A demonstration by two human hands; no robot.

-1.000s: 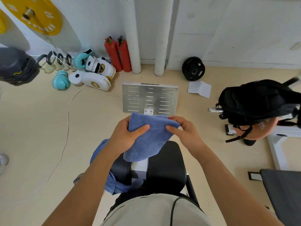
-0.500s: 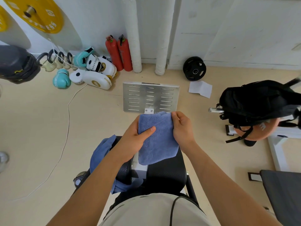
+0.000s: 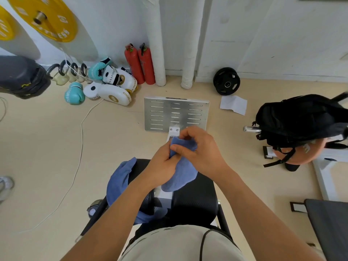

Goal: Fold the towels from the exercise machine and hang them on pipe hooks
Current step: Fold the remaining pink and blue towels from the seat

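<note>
Both hands held together at centre frame, above the black padded seat [image 3: 195, 200] of the exercise machine. Left hand [image 3: 162, 164] closed around the lower left part of a folded blue towel [image 3: 180, 176], thumb pressed against the cloth. Right hand [image 3: 199, 149] clamped over the towel's upper end, fingers [image 3: 180, 147] curled across the fabric and touching the left hand. Grip on both sides: narrow, holding the towel. Towel bunched between the hands, its rounded lower end hanging free just over the seat and the white bar between the pads. Second blue towel [image 3: 118, 181] draped over the left edge of the seat, partly hidden by the left forearm. Slotted metal footplate [image 3: 175, 113] on the floor just beyond the hands. Further off, against the white wall: two red fire extinguishers [image 3: 139, 65], two white wrapped pipes [image 3: 158, 44], a black weight plate [image 3: 226, 81]. Far left: white and teal boxing gloves [image 3: 107, 85] and a row of kettlebells [image 3: 69, 74] on the floor, a yellow weight plate [image 3: 45, 16] above them. Right: black backpack [image 3: 301, 117] resting on an orange ball, sheet of white paper [image 3: 233, 104] on the floor near it. White cable [image 3: 81, 129] trailing across the floor at left.
</note>
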